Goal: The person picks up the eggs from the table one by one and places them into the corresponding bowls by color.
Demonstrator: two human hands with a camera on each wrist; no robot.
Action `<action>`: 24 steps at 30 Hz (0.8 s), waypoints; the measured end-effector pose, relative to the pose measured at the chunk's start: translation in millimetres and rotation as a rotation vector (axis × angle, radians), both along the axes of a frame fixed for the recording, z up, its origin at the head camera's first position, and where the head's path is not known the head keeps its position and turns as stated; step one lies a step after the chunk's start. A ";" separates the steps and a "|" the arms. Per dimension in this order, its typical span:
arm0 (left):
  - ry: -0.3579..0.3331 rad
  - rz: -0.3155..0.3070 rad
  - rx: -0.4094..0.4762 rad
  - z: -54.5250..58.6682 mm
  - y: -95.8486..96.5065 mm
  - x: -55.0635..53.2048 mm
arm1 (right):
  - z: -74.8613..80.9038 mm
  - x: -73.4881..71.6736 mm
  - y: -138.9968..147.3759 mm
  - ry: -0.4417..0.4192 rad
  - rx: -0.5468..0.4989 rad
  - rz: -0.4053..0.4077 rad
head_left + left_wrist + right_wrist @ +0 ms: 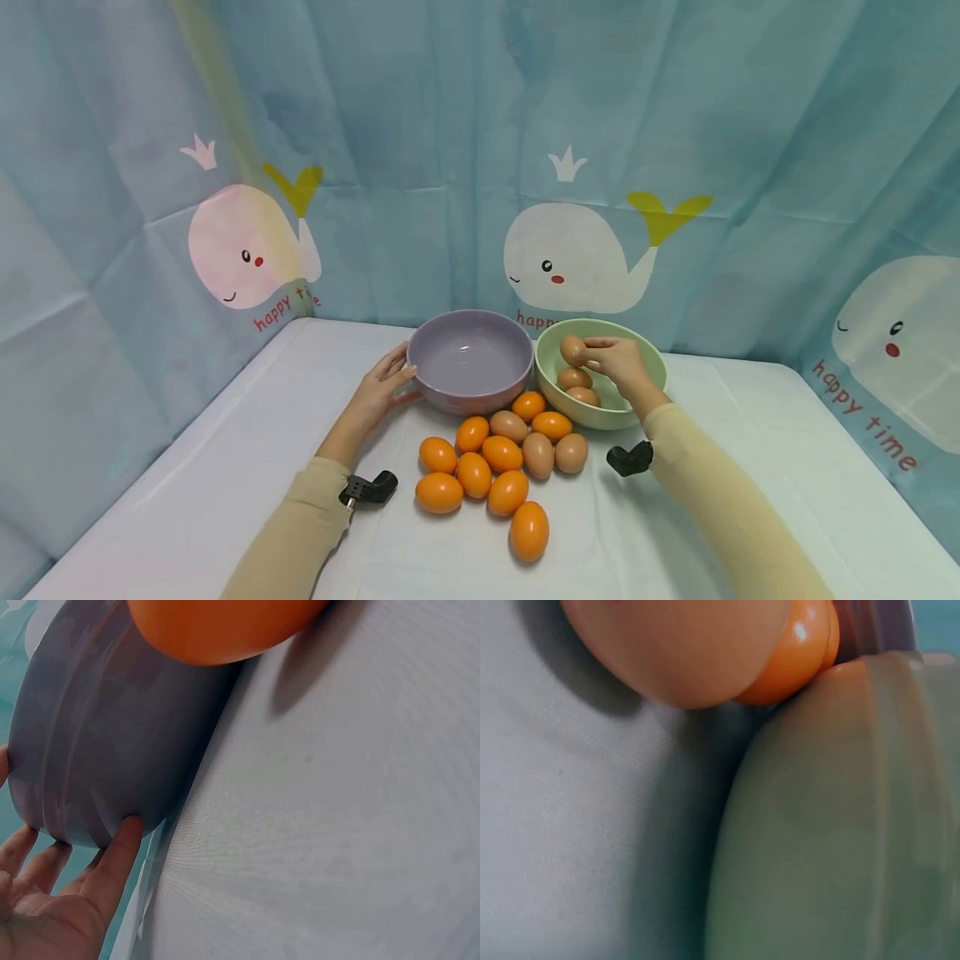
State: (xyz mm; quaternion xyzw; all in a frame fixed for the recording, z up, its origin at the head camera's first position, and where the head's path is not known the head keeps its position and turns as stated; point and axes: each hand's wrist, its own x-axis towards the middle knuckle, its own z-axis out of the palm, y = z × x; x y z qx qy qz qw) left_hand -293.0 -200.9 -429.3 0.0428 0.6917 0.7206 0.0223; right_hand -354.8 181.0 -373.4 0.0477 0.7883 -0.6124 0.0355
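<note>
In the head view my right hand (pixel 617 361) pinches a brown egg (pixel 573 351) between thumb and fingertips, inside the rim of a light green bowl (pixel 647 354). Two more brown eggs (pixel 574 380) lie in that bowl, below the held one. My left hand (pixel 377 389) rests against the left side of an empty purple bowl (pixel 472 354). In the left wrist view its extended fingers (pixel 112 874) touch the bowl's outer wall (pixel 112 742). The right wrist view shows the green bowl's outside (pixel 810 817); the right hand is out of sight there.
Several glossy orange eggs (pixel 502 454) and three brown eggs (pixel 538 456) lie loose on the white tablecloth (pixel 600 542) in front of the bowls. The two bowls stand side by side. Behind the table hangs a blue curtain (pixel 420 250) with whale prints.
</note>
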 end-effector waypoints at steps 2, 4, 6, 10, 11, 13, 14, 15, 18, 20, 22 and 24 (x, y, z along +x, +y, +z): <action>-0.003 0.003 -0.001 0.3 0.1 0.6 | -1.8 -2.1 -0.4 -0.009 -0.001 -0.009; -0.004 0.004 -0.004 0.2 0.0 0.6 | -3.1 -3.2 -0.1 -0.009 0.005 -0.009; -0.003 0.003 -0.004 0.6 0.2 0.6 | -4.2 -4.2 0.5 -0.012 0.013 -0.009; 0.002 -0.001 -0.007 0.8 0.2 0.4 | -5.4 -5.3 1.8 -0.021 0.029 0.004; 0.004 -0.003 -0.008 0.7 0.2 0.3 | -5.7 -5.6 1.9 -0.025 0.032 0.007; 0.004 -0.002 -0.007 0.3 0.2 0.2 | -6.0 -6.0 2.4 -0.036 0.037 0.015; 0.004 0.000 -0.009 0.3 0.4 0.1 | -6.1 -6.2 2.7 -0.043 0.042 0.016; 0.005 -0.002 -0.010 0.3 0.5 0.0 | -6.2 -6.7 2.8 -0.050 0.045 0.012; 0.007 -0.004 -0.012 0.0 0.8 -0.5 | -5.4 -5.9 3.3 -0.072 0.062 0.008; 0.006 -0.003 -0.013 -0.2 0.8 -0.8 | -4.8 -5.2 3.3 -0.085 0.076 0.007; 0.005 -0.002 -0.010 -0.5 0.4 -1.0 | -3.9 -4.1 2.9 -0.093 0.078 0.010; 0.002 0.001 -0.001 -0.8 -0.1 -1.0 | -3.1 -3.2 2.5 -0.099 0.076 0.016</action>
